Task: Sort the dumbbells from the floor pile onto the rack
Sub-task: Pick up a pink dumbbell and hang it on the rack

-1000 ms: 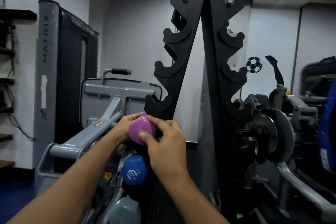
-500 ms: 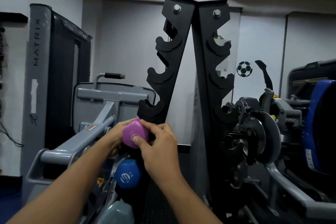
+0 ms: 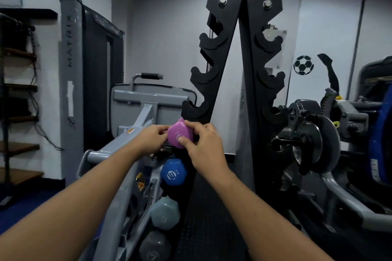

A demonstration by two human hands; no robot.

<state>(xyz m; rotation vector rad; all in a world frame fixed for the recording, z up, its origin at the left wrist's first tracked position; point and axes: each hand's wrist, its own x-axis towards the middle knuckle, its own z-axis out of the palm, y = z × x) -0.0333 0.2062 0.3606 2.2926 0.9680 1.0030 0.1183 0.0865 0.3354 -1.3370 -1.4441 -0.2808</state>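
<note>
— While both hands are on that pink dumbbell [image 3: 179, 135], what worries you?

— It sits at the rack [image 3: 214, 74], just under the lowest bare hook on the left upright and above the blue dumbbell [image 3: 173, 172]. I can't tell whether its handle is bedded in a hook yet; the hands hide that.

— How is it held?

— The right hand [image 3: 204, 147] curls over the near end, thumb pressed flat on its face. The left hand [image 3: 151, 137] has its fingers [image 3: 163, 133] pinching the far side. Neither is spread.

— So what goes wrong?

— If they let go before the handle drops fully into the hook, I'd expect it to roll off the lip and knock the blue one, then the pale dumbbell [image 3: 165, 212] and the grey dumbbell [image 3: 154, 247] below it. Feet are somewhere under there too, out of sight.

— Anything else?

— Pinched fingers, probably. The left ones lie between the weight and the grey machine arm [image 3: 110, 150] beside the rack, a tight spot.
</note>
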